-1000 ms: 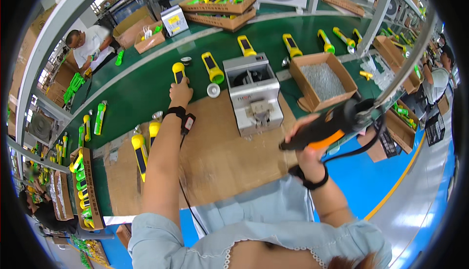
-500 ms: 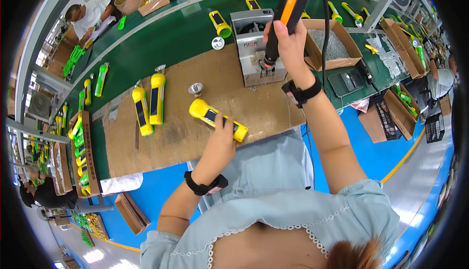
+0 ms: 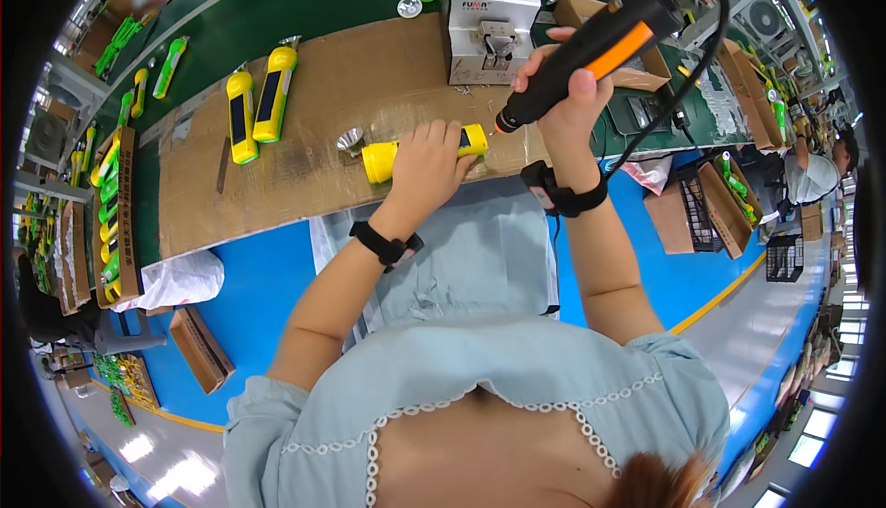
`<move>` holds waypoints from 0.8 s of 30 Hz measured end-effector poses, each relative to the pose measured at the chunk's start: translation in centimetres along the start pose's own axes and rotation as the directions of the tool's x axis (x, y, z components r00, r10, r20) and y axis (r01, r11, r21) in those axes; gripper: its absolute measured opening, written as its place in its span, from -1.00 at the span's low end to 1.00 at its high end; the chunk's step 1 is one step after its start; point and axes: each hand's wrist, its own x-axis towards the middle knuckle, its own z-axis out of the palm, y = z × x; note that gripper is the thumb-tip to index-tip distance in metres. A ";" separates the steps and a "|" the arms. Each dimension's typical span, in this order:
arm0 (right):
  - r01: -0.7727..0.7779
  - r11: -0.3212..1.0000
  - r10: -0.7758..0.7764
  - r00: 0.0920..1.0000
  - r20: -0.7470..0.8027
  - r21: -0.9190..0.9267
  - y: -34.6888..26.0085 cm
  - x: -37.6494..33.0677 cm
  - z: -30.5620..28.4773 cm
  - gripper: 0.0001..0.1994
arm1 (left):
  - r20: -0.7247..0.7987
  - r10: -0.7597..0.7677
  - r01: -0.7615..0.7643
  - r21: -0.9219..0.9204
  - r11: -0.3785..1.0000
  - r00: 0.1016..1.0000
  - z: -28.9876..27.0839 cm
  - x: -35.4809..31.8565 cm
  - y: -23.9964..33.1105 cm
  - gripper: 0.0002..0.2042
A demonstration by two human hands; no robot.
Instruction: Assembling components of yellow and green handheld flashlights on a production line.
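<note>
Nearer us than the machine [image 3: 489,19], our left grip [image 3: 426,163] clasps the torch [image 3: 379,163], hiding its middle; our right grip [image 3: 569,107] wraps the driver [image 3: 604,45], whether tip touches torch we cannot tell.

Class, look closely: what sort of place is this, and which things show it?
Probably a factory assembly workshop: the right hand holds an electric screwdriver, matching yellow flashlights lie on a cardboard sheet, and a cardboard box at the left holds more, yellow and green.
</note>
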 end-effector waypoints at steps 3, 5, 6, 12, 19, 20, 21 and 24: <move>0.005 0.999 -0.004 1.000 -0.025 0.043 0.2 -1.3 0.0 -0.25 | -0.006 -0.004 0.004 0.008 1.000 1.000 0.0 -0.2 0.3 -0.55; 0.008 0.999 -0.007 0.999 -0.034 0.053 0.3 -1.8 0.0 -0.28 | -0.022 -0.001 0.002 0.012 1.000 1.000 0.2 -0.3 0.3 -0.55; 0.005 0.999 -0.003 1.000 -0.028 0.054 0.4 -1.8 0.1 -0.28 | -0.058 0.009 -0.009 0.008 1.000 0.998 0.4 -0.3 0.2 -0.55; -0.023 0.999 0.024 0.999 -0.041 0.023 1.3 -2.2 0.0 -0.29 | -0.122 0.027 -0.025 0.014 1.000 0.992 1.0 -0.3 0.0 -0.54; -0.034 0.999 0.035 0.998 -0.044 0.027 1.8 -2.5 0.2 -0.30 | -0.142 0.039 -0.035 0.035 0.999 0.989 1.1 -0.3 -0.2 -0.52; -0.036 0.999 0.037 0.998 -0.043 0.024 1.9 -2.6 0.3 -0.30 | -0.143 0.038 -0.034 0.032 0.999 0.989 1.1 -0.3 -0.2 -0.52; -0.037 0.999 0.038 0.998 -0.042 0.024 2.2 -2.7 0.4 -0.30 | -0.120 0.022 -0.020 0.015 1.000 0.993 0.9 -0.3 -0.2 -0.53; 0.000 0.998 0.001 1.000 -0.011 0.070 3.1 -3.2 0.4 -0.45 | -0.081 -0.003 0.004 0.004 1.000 0.997 0.6 -0.4 0.2 -0.53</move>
